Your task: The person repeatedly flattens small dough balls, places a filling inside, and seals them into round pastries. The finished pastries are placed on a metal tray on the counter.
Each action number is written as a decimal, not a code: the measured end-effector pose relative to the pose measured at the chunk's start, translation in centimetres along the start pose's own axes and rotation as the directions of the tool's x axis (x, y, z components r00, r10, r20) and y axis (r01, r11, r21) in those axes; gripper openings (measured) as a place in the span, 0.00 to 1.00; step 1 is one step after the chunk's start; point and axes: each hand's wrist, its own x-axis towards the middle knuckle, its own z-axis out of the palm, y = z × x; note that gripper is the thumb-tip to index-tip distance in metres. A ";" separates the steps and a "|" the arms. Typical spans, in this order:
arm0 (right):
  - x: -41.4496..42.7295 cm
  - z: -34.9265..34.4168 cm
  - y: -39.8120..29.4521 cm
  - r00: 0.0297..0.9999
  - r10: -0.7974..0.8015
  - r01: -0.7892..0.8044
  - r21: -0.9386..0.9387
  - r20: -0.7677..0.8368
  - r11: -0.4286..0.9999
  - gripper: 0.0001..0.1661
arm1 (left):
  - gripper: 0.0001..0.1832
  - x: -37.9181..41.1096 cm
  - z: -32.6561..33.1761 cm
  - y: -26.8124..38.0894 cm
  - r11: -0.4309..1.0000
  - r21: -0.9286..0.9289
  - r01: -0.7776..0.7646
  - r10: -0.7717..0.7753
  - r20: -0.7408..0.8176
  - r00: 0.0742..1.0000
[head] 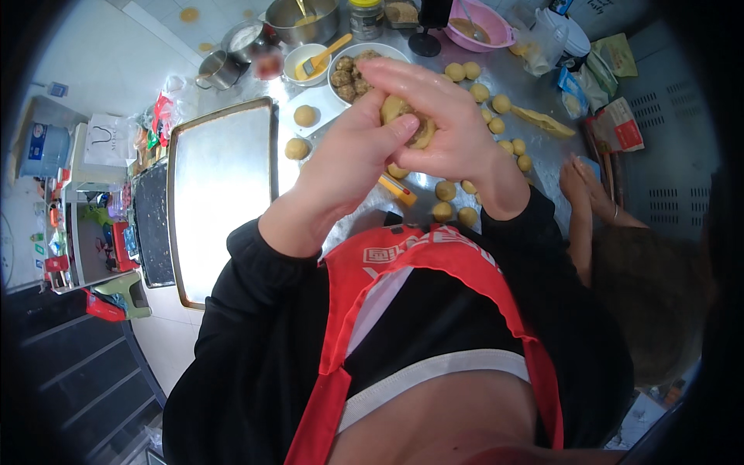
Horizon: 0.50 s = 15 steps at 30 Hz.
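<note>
Above a metal work table (372, 209), both my hands close around a lump of yellow dough (424, 135) with darker filling showing at its opening. My left hand (349, 151) presses its thumb onto the dough. Cupped around the far and right sides is my right hand (456, 125). Brown filling balls (346, 78) lie in a white bowl (398, 53) just beyond, partly hidden by my fingers. Several dough balls (445, 190) are scattered to the right and below my hands. Two rounded pieces, one a dough ball (304, 115) on a white sheet (325, 104), sit to the left.
A large baking tray (224, 203) stands at the left. A white bowl of yellow liquid (293, 58) holds a brush (325, 55). An orange-handled tool (398, 189) lies under my hands. A dough strip (543, 122) and another person's hands (581, 180) are at the right.
</note>
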 end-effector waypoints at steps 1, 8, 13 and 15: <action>-0.2 0.2 0.0 1.000 -0.014 0.014 -0.011 -0.008 1.000 0.36 | 0.17 0.0 -0.1 0.0 0.997 0.074 0.038 -0.038 -0.006 0.999; -2.0 2.9 0.4 0.990 0.004 -0.007 -0.017 -0.141 1.000 0.29 | 0.16 0.7 -1.0 -0.5 0.919 0.355 0.168 -0.146 -0.087 0.985; 0.1 0.8 0.2 0.943 -0.020 0.052 0.086 -0.333 0.995 0.32 | 0.24 0.4 -0.1 3.7 0.999 0.004 -0.033 0.033 0.048 0.998; 0.3 1.8 0.0 0.907 0.100 0.015 0.267 -0.410 0.963 0.33 | 0.28 1.1 0.4 1.4 0.961 -0.147 -0.234 0.203 -0.202 0.958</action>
